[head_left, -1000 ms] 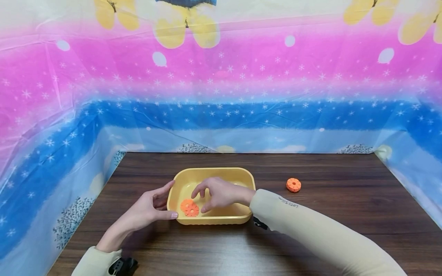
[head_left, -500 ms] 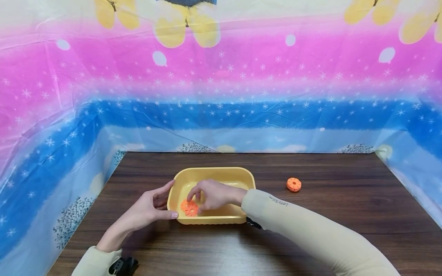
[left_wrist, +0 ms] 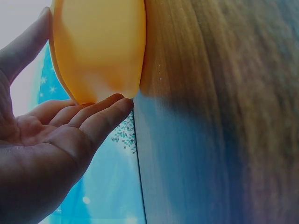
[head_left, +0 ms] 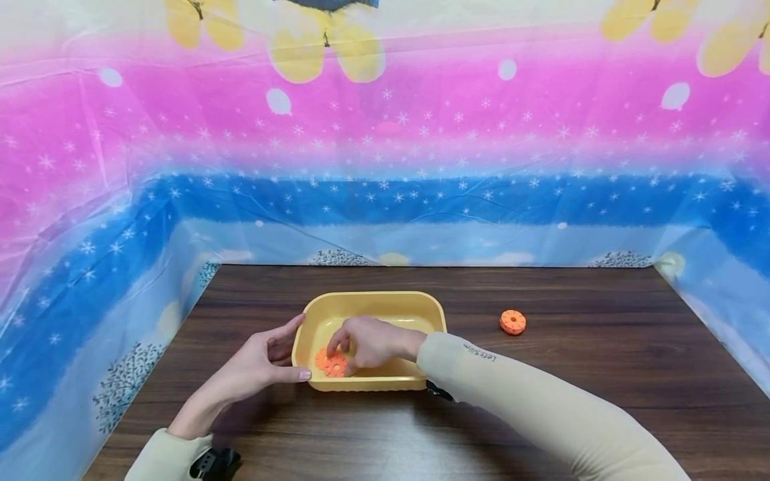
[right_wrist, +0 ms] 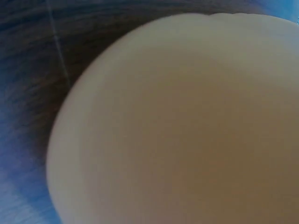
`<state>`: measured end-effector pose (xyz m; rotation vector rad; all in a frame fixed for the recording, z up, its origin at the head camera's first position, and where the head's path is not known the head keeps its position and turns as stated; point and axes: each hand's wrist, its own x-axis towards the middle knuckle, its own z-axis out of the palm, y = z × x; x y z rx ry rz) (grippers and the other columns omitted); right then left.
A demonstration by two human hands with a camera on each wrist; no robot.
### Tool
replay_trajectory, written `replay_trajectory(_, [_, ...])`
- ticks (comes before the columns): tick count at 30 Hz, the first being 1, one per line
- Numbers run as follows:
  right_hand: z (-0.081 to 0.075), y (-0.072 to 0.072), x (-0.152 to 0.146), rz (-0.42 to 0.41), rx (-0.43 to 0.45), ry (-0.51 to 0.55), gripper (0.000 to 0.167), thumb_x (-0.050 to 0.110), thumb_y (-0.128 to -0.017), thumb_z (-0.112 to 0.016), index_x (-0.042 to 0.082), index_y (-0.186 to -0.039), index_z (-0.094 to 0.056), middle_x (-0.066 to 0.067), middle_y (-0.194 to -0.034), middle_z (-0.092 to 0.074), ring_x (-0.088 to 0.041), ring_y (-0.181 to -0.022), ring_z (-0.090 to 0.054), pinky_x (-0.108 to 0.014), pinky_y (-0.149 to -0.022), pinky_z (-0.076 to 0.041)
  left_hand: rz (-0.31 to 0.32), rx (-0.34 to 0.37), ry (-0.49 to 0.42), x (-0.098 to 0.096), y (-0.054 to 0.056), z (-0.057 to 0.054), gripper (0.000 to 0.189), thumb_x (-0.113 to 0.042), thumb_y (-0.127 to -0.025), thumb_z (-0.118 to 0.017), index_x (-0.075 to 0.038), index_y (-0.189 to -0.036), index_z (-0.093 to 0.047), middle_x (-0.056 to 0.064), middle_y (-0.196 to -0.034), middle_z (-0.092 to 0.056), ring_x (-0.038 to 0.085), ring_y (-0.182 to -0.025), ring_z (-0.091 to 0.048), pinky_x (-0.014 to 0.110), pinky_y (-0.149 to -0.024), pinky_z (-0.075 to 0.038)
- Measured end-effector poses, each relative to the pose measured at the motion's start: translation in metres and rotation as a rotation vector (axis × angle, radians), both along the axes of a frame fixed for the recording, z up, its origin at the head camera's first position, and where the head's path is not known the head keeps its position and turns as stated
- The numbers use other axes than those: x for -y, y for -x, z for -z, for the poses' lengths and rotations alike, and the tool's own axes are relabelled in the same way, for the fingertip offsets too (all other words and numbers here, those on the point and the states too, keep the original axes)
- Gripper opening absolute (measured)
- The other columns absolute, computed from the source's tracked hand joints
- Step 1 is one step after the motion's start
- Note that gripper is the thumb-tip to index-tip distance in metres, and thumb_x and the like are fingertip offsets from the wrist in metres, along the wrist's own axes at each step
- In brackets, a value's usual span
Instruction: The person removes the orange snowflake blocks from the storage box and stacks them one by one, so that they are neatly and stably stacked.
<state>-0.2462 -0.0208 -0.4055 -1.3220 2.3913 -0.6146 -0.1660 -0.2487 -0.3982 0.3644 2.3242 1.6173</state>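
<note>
A yellow plastic box stands on the table. My left hand holds its left end, thumb on the front rim and fingers by the back left corner. In the left wrist view those fingers lie against the outside of the box. Inside the box, two flat orange notched discs overlap at the left end. My right hand reaches in over the right rim, with curled index finger and thumb at the edges of the upper disc. Its other fingers are hidden. The right wrist view holds only a blurred pale surface.
A small stack of similar orange discs lies on the dark wooden table, right of the box. A printed pink and blue cloth hangs behind and beside the table.
My right hand has moved left and slightly down, bringing its index finger and thumb from above and beside the orange discs onto them. The left hand and the box have stayed put.
</note>
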Motion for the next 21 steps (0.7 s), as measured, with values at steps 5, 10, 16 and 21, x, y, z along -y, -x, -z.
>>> replay_trajectory(5, [-0.001,0.002,-0.007,0.026,-0.010,-0.012,0.035,0.016,-0.072,-0.080,0.020,-0.105,-0.070,0.008,-0.093,-0.062,-0.010,-0.087,-0.055,-0.021,-0.078,-0.044,-0.007,0.000,-0.003,-0.001,0.000,0.000,0.092,-0.012,-0.075,-0.078,-0.011,-0.148,-0.021,0.014,-0.149,-0.023,0.033,-0.126,-0.038,0.035,-0.091,-0.045])
replay_trajectory(10, [-0.002,0.008,-0.017,0.048,-0.021,-0.006,0.033,0.016,-0.071,-0.080,0.018,-0.102,-0.069,0.004,-0.091,-0.061,-0.012,-0.086,-0.055,-0.022,-0.078,-0.043,-0.010,-0.001,-0.006,-0.001,0.000,-0.001,0.092,-0.012,-0.075,-0.078,-0.011,-0.148,-0.022,0.013,-0.150,-0.022,0.033,-0.126,-0.038,0.033,-0.091,-0.045])
replay_trajectory(16, [-0.001,0.013,-0.025,0.054,-0.021,-0.002,0.033,0.017,-0.071,-0.080,0.018,-0.102,-0.069,0.003,-0.090,-0.061,-0.014,-0.084,-0.055,-0.021,-0.075,-0.042,-0.010,0.006,-0.004,-0.002,0.000,-0.002,0.092,-0.012,-0.075,-0.078,-0.011,-0.148,-0.022,0.012,-0.150,-0.022,0.033,-0.126,-0.038,0.033,-0.091,-0.045])
replay_trajectory(21, [-0.002,0.012,-0.025,0.061,-0.010,-0.009,0.033,0.018,-0.071,-0.081,0.020,-0.102,-0.069,0.004,-0.090,-0.061,-0.014,-0.085,-0.055,-0.021,-0.074,-0.042,-0.021,0.013,0.009,-0.002,0.000,-0.002,0.092,-0.014,-0.074,-0.079,-0.013,-0.148,-0.023,0.013,-0.149,-0.024,0.032,-0.126,-0.038,0.034,-0.090,-0.045])
